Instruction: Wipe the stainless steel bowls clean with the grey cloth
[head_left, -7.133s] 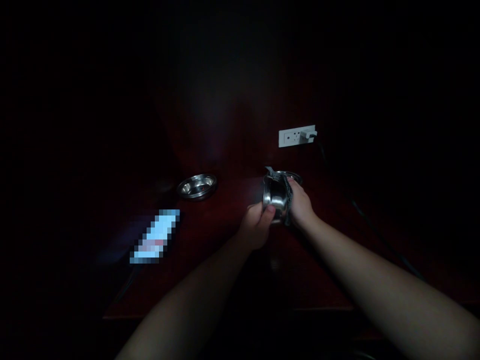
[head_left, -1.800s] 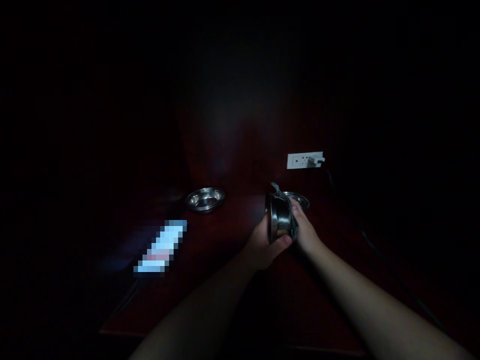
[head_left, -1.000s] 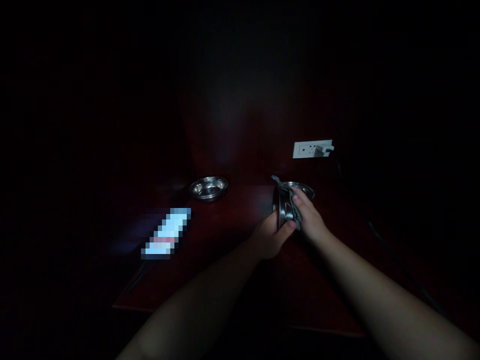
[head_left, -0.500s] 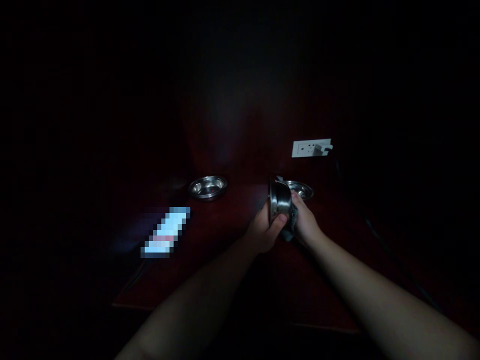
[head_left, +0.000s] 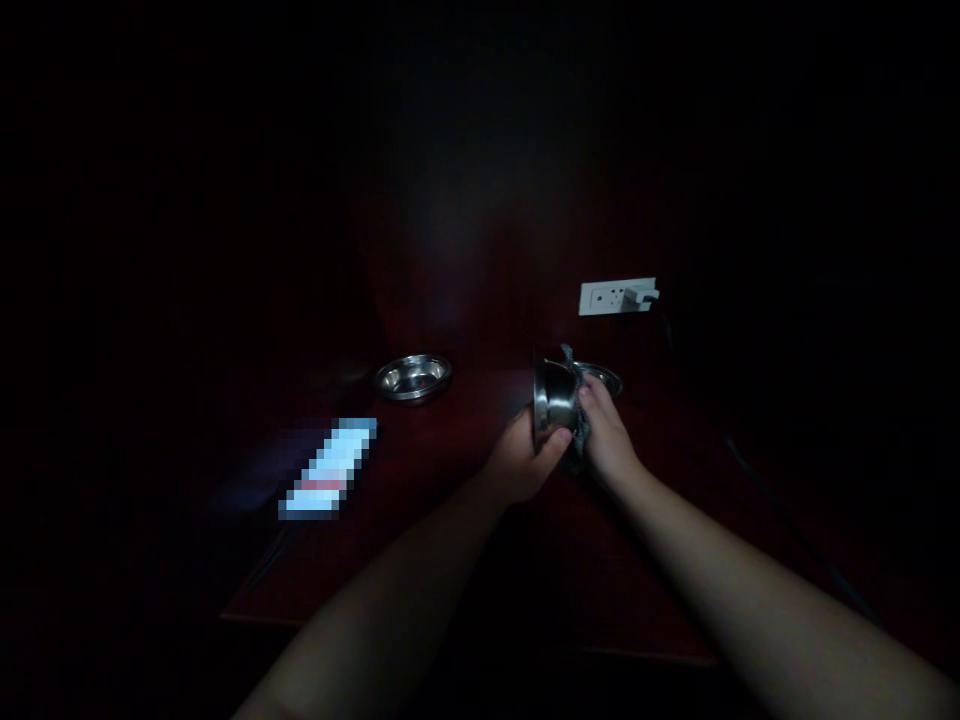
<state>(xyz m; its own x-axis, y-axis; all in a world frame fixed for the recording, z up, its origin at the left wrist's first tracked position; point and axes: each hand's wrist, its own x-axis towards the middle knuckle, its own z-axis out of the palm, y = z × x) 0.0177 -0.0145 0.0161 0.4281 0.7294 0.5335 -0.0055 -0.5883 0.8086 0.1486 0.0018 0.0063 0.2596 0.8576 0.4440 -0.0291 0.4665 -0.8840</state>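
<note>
My left hand (head_left: 523, 460) grips a shiny metal bowl (head_left: 555, 392), thumb on its outer side and the other fingers hidden behind the rim. The bowl is tipped on its side, its base facing right. Against that base my right hand (head_left: 609, 432) presses a dark grey-green cloth (head_left: 579, 405), fingers closed over it. Partly hidden behind the right hand, a second metal dish (head_left: 604, 376) rests on the table. Another shallow metal bowl (head_left: 412, 379) stands upright to the left, apart from both hands.
The dark red table (head_left: 450, 470) is dimly lit. A lit, pixelated screen (head_left: 330, 470) lies at its left side. On the back wall is a white socket plate (head_left: 600, 298) with a plug in it. A dark cable (head_left: 780, 510) runs along the right.
The cloth has shifted up along the bowl's base with my right hand, so more shows above and less hangs below. My left hand keeps its grip on the bowl.
</note>
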